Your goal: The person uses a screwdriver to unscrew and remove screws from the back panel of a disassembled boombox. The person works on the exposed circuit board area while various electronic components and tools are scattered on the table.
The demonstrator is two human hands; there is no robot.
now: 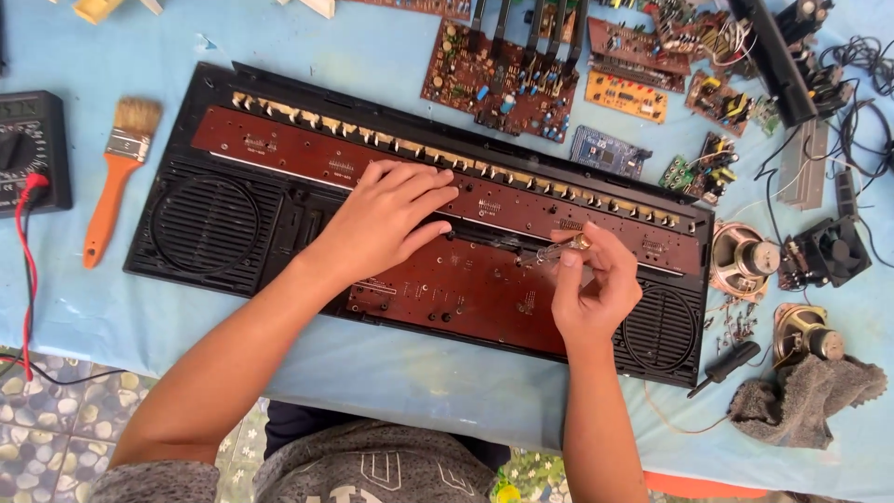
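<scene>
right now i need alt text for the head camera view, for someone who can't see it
A person's left hand presses flat on a long reddish-brown circuit board inside an open black casing, while the right hand holds a small metal-tipped tool to the board. Around it on the blue-covered table lie a paintbrush, loose boards and speakers.

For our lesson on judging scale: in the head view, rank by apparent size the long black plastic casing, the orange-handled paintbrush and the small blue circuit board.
1. Long black plastic casing
2. Orange-handled paintbrush
3. Small blue circuit board
</scene>
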